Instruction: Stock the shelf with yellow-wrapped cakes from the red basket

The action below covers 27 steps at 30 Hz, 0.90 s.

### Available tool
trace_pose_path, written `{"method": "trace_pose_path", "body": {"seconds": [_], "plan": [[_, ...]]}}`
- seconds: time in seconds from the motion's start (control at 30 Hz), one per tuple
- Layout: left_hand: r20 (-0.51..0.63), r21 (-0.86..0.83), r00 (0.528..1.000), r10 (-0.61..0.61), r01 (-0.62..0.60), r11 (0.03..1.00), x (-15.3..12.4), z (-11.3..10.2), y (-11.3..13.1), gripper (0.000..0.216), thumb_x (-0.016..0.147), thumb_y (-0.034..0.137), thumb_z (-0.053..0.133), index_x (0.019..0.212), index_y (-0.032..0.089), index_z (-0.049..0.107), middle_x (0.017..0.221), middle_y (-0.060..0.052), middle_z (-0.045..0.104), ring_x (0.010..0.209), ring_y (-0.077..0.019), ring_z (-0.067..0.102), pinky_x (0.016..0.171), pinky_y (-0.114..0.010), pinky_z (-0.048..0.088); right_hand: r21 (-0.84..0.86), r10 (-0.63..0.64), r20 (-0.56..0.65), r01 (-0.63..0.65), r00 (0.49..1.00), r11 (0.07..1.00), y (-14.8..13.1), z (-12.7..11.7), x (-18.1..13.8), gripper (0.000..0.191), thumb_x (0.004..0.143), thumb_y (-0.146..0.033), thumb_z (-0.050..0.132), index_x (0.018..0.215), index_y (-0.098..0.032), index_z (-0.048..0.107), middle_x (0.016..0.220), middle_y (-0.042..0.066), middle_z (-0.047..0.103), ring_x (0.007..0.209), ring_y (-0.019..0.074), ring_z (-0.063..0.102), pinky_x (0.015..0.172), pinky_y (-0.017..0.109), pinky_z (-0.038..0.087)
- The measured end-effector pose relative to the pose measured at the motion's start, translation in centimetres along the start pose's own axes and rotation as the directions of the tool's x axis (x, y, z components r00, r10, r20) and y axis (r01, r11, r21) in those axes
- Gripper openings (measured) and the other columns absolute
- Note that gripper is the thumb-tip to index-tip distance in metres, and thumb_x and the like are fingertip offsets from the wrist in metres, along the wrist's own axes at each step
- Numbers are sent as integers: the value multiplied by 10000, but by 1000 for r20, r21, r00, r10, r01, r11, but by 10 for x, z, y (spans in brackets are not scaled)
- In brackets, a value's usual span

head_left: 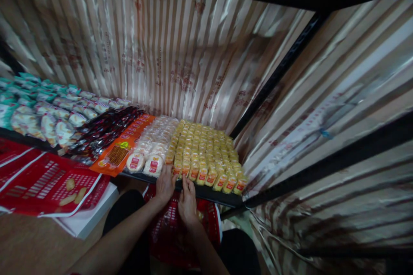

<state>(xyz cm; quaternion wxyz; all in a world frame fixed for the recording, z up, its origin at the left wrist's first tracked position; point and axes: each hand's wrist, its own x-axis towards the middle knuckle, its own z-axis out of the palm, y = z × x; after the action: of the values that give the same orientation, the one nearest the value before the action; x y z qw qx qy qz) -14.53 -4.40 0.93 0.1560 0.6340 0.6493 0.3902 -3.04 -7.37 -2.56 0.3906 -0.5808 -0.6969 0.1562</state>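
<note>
A black shelf (213, 194) carries rows of packed snacks. My left hand (165, 184) and my right hand (187, 200) reach together to its front edge. Their fingertips touch the front row of small yellow packets with red labels (206, 154), right at the seam with the round pale cakes in clear wrap (151, 148). Both hands have curled fingers; whether they grip a packet is hidden by the fingers themselves. Below my forearms sits a red plastic basket (176, 232).
Further left on the shelf lie orange packets (121, 148), dark red packets (106, 129) and white-and-teal packets (48, 107). A red printed bag (48, 182) rests on a white box at lower left. Striped shiny fabric (180, 56) lines the back and right side.
</note>
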Motion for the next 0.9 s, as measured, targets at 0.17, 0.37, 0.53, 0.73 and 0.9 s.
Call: {"method": "trace_pose_path", "body": {"seconds": [0.17, 0.37, 0.53, 0.73, 0.9], "plan": [[-20, -22, 1000, 23, -24, 999, 3, 4, -2, 192, 837, 152, 461, 1026, 180, 450, 993, -71, 527, 976, -211, 540, 822, -340, 470, 2, 15, -1, -15, 1000, 1000, 5, 4, 1, 676, 720, -9, 329, 1362, -210, 382, 1156, 98, 524, 1120, 190, 475, 976, 352, 421], [-78, -35, 993, 86, -89, 995, 4, 11, -6, 194, 844, 172, 453, 1038, 178, 457, 975, -72, 520, 953, -216, 541, 831, -369, 476, -33, 28, 10, -28, 1000, 999, 6, 4, 3, 719, 688, -1, 345, 1372, -219, 366, 1161, 88, 540, 1124, 202, 472, 980, 362, 417], [-127, -4, 980, 150, -152, 988, 5, 16, -10, 202, 852, 183, 436, 1052, 178, 460, 957, -71, 529, 926, -221, 548, 800, -381, 495, -70, 22, 31, -20, 999, 997, 6, 5, 4, 718, 700, 10, 331, 1388, -196, 337, 1174, 96, 546, 1147, 202, 455, 986, 362, 402], [-158, 9, 984, 84, -84, 996, 0, 19, -6, 211, 880, 238, 409, 1069, 162, 461, 982, -89, 533, 959, -232, 545, 813, -388, 492, -103, 19, 92, -9, 996, 995, 6, 0, 5, 682, 720, -18, 349, 1388, -156, 334, 1267, 102, 521, 1207, 216, 424, 1021, 390, 363], [-153, -42, 987, 52, -59, 997, -4, 17, -4, 244, 875, 253, 394, 1092, 164, 460, 1018, -89, 546, 992, -225, 540, 850, -399, 475, -68, -12, 60, 16, 998, 998, 0, -7, 2, 632, 718, -41, 378, 1343, -128, 399, 1305, 104, 505, 1214, 210, 436, 1040, 401, 346]]}}
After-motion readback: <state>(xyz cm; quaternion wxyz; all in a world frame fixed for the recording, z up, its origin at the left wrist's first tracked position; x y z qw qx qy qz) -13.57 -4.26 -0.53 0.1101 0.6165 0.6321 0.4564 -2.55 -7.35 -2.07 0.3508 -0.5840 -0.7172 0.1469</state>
